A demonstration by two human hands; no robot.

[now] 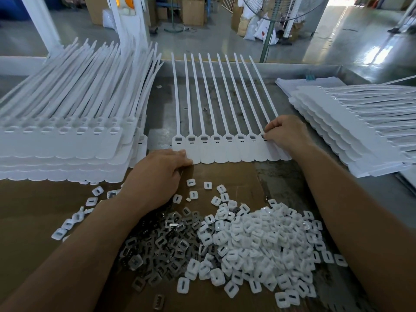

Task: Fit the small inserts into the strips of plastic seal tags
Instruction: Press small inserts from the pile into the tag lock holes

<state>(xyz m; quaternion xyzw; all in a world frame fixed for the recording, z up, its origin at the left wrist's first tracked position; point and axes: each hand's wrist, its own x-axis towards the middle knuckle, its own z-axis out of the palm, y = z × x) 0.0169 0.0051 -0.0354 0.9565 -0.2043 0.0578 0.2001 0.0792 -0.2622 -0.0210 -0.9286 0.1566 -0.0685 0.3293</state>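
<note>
A strip of white seal tags (pixel 225 152) lies flat in the middle of the table, tails pointing away, with dark inserts visible in several of its sockets. My right hand (pixel 286 134) has its fingers curled at a socket near the strip's right end, pinching something small and dark that I cannot make out clearly. My left hand (pixel 157 174) rests on the strip's left lower corner, fingers bent over its edge. In front of me lie a heap of white plastic inserts (pixel 258 246) and a heap of grey metal inserts (pixel 166 242) on brown cardboard (pixel 33 212).
A tall stack of tag strips (pixel 67 140) stands at the left and a fanned stack of tag strips (pixel 351 129) at the right. Loose white inserts (pixel 94 199) scatter over the cardboard. Beyond the table's far edge are a fan stand (pixel 267 39) and boxes.
</note>
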